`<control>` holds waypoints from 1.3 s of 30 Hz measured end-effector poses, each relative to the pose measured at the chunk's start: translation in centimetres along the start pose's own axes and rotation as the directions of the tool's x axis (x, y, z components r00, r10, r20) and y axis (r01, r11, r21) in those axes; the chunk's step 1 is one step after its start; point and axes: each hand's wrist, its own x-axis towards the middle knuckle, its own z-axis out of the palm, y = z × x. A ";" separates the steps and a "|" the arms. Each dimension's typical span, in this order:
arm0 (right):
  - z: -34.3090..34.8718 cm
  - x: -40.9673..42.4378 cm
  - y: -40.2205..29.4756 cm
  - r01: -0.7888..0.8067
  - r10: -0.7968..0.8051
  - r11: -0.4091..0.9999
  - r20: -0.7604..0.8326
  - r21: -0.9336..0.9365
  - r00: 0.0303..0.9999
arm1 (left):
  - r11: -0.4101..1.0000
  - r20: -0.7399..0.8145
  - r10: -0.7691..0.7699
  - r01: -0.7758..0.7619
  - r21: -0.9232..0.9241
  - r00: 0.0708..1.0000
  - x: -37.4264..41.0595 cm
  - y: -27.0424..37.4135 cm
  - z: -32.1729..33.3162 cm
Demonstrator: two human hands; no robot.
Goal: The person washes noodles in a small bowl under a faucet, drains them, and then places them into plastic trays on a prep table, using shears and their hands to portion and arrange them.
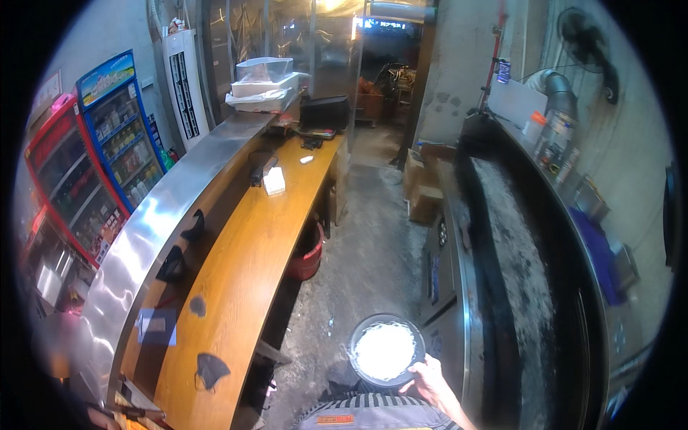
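Observation:
My right hand (426,378) grips the near right rim of a dark round bowl (387,382). The bowl is at waist height, just in front of my striped clothing and grey apron (371,416). White, thin shreds (385,349), perhaps noodles, fill it; strong light washes out their detail. My left hand is out of view. Below and beyond the bowl lies the grey concrete floor (371,236) of a narrow aisle.
Left runs a wooden counter (258,258) with a dark face mask (212,371) and tissues (274,181). A red bucket (307,258) stands beneath. Right is a long charcoal grill (516,242); cardboard boxes (426,201) sit farther along. A blurred person (59,344) is beyond the steel ledge (145,226).

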 end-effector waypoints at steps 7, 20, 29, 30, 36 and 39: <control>0.2 22.4 -9.4 0.050 -0.048 0.998 -0.041 0.028 0.998 | 0.999 0.004 0.035 -0.035 -0.013 0.999 21.8 11.4 -3.2; 6.2 60.3 -26.9 0.006 -0.002 1.000 0.134 -0.027 0.991 | 0.879 -0.120 -0.470 0.452 -0.153 0.874 41.1 12.8 -6.7; 10.3 77.6 -35.3 0.029 -0.028 0.996 0.016 -0.082 0.999 | 0.970 -0.129 -0.236 0.226 -0.085 0.963 59.8 21.3 -14.6; 10.2 79.2 -36.2 0.043 -0.042 0.996 0.011 -0.084 0.999 | 0.968 -0.144 -0.249 0.241 -0.070 0.958 61.4 25.9 -15.8; 10.1 90.2 -40.8 0.025 -0.023 0.997 0.032 -0.076 0.999 | 0.997 -0.253 -0.066 0.070 0.008 0.965 71.9 42.6 -20.5; 10.6 95.9 -43.9 -0.016 0.025 0.991 0.066 -0.134 0.998 | 0.990 -0.358 -0.046 -0.006 -0.143 0.933 78.0 49.3 -21.7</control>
